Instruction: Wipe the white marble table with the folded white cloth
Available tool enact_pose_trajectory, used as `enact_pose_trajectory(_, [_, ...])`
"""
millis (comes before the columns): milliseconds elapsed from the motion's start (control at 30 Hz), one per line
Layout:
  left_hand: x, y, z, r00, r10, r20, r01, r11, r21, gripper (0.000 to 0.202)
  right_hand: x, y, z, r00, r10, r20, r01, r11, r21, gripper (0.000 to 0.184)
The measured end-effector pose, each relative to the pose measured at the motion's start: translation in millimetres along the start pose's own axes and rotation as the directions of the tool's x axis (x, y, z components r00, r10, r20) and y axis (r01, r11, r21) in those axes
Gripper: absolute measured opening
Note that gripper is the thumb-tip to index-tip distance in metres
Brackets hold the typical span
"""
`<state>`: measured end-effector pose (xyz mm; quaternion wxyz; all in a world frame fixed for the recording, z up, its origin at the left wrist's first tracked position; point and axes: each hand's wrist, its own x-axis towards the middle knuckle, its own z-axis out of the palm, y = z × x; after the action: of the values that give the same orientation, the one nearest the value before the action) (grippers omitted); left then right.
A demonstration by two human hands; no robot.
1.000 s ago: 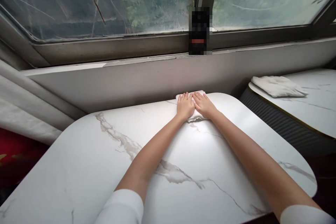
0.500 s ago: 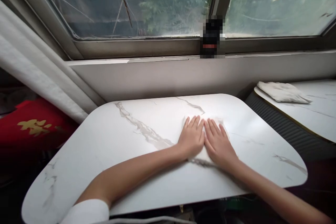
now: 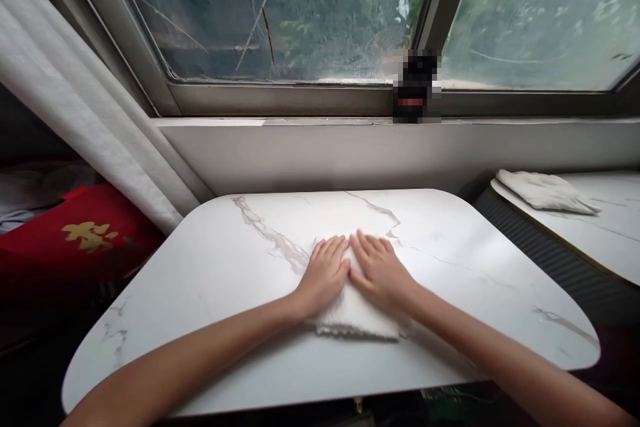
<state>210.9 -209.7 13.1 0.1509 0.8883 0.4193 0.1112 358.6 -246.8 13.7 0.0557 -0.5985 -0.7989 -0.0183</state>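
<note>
A folded white cloth [image 3: 357, 320] lies near the middle of a white marble-patterned table [image 3: 210, 273]. My left hand [image 3: 323, 273] and my right hand [image 3: 380, 270] press flat on top of it, side by side, fingers stretched out and pointing toward the window. Most of the cloth is hidden under my palms; only its near edge shows.
A window sill [image 3: 350, 121] and grey wall run behind the table. A second marble table [image 3: 615, 233] at the right carries another white cloth [image 3: 545, 190]. A white curtain [image 3: 75, 107] hangs at the left above a red cushion [image 3: 75, 240].
Both hands slid the cloth from the table's far edge back toward me and a little to the left. The view has pulled back and tilted.
</note>
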Motion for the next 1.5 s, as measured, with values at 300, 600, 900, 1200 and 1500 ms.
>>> enact_pose_trajectory(300, [135.0, -70.5, -10.7, 0.97, -0.102, -0.221, 0.13, 0.985, 0.116, 0.043, 160.4, 63.4, 22.8, 0.997, 0.04, -0.064, -0.042, 0.999, -0.02, 0.057])
enact_pose_trajectory(600, [169.8, -103.9, -20.9, 0.951, -0.12, -0.284, 0.172, 0.971, 0.167, 0.042, 202.4, 59.2, 19.5, 0.961, -0.006, -0.275, 0.006, 1.0, 0.001, 0.042])
enact_pose_trajectory(900, [52.3, -77.3, -14.8, 0.969, -0.129, -0.21, 0.169, 0.968, 0.184, 0.054, 114.4, 5.8, 21.8, 0.98, -0.143, -0.141, 0.164, 0.975, 0.15, 0.059])
enact_pose_trajectory(1200, [-127.7, -54.7, -21.5, 0.978, -0.073, -0.195, 0.116, 0.968, 0.223, 0.051, -4.8, -111.9, 7.2, 0.943, -0.309, -0.121, 0.332, 0.866, 0.375, 0.07])
enact_pose_trajectory(1500, [-87.8, -141.8, -51.2, 0.942, -0.227, -0.248, 0.278, 0.94, 0.198, 0.053, 96.6, -140.9, 23.6, 0.96, -0.25, -0.124, 0.279, 0.865, 0.418, 0.07])
